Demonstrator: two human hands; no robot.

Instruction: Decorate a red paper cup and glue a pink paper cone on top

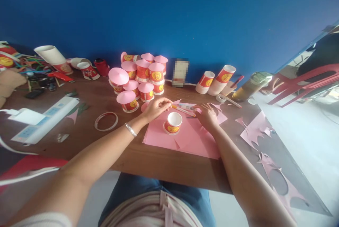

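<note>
My left hand (158, 108) is closed in a pinch, its fingertips at the left end of a thin yellow-orange pen (182, 110). What the pinch holds, if anything, is too small to make out. My right hand (208, 116) is curled at the other end of the pen and a clear, pale pen-like tool (187, 106); its fingertips are partly hidden. Both hands are over a stack of pink paper (159, 135). Between my forearms, a short red and white paper cup (173, 123) with a yellow emblem stands open end up on the stack.
Several cups with pink cone tops (143, 73) stand behind my left hand. A white ring (106, 121) and a power strip (47, 121) lie left. Tall cups (224, 78), a tape roll (220, 98), a bottle (251, 85) and pink scraps (255, 131) are right.
</note>
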